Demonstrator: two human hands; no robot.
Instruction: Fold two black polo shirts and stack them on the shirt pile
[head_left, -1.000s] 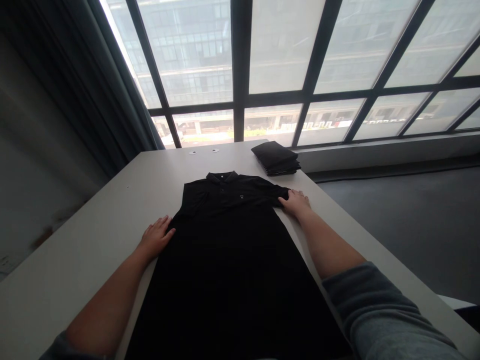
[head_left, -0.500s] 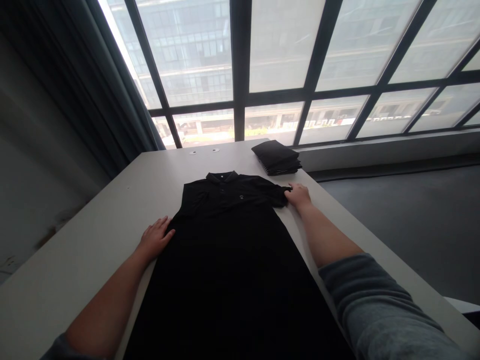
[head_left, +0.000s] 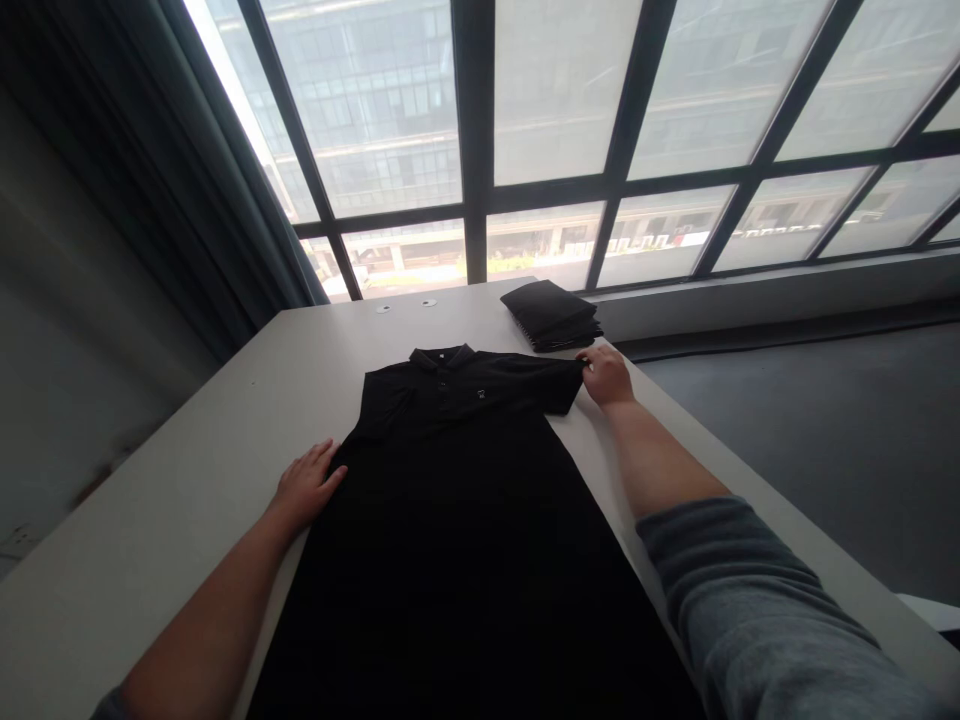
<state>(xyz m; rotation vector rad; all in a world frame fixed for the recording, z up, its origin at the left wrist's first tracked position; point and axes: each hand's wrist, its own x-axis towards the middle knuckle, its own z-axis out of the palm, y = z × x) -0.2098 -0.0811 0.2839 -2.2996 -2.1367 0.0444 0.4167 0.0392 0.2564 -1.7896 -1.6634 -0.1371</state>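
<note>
A black polo shirt (head_left: 457, 500) lies flat and face up on a pale table (head_left: 187, 470), collar toward the window. My left hand (head_left: 304, 487) rests flat on the table with its fingers on the shirt's left edge. My right hand (head_left: 606, 375) is at the far end of the shirt's right sleeve, its fingers closed on the sleeve's edge.
A stack of folded black garments (head_left: 553, 314) sits at the table's far right corner, just beyond my right hand. Two small round discs (head_left: 406, 304) lie near the far edge. Large windows stand behind, a dark curtain (head_left: 150, 170) hangs at the left, and grey floor lies to the right.
My right hand has slid outward and away along the right sleeve, drawing it straighter toward the folded stack. My left hand has stayed in place at the shirt's left edge.
</note>
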